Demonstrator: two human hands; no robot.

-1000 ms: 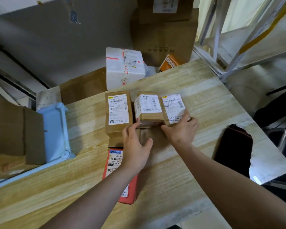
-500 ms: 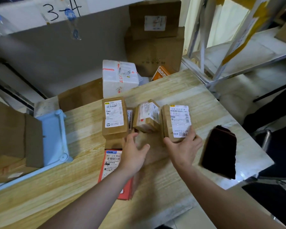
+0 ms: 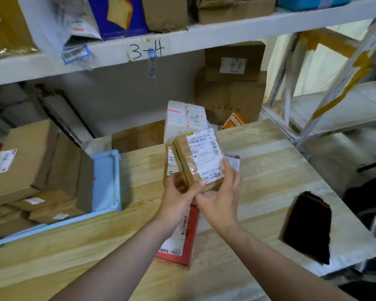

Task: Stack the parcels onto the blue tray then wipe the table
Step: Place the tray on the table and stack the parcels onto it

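Left hand (image 3: 178,198) and right hand (image 3: 219,200) grip parcel (image 3: 195,161) above table (image 3: 269,170), apart from blue tray (image 3: 105,181).

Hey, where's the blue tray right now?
In the head view, the blue tray sits at the left end of the wooden table, holding brown parcels, left of the small box held above the tabletop.

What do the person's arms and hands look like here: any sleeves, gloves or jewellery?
The left hand and right hand are bare: no gloves, rings, watch or wristbands show. No sleeves come into view; both arms are uncovered down to the frame's lower edge. The nails that show look short and unpainted.
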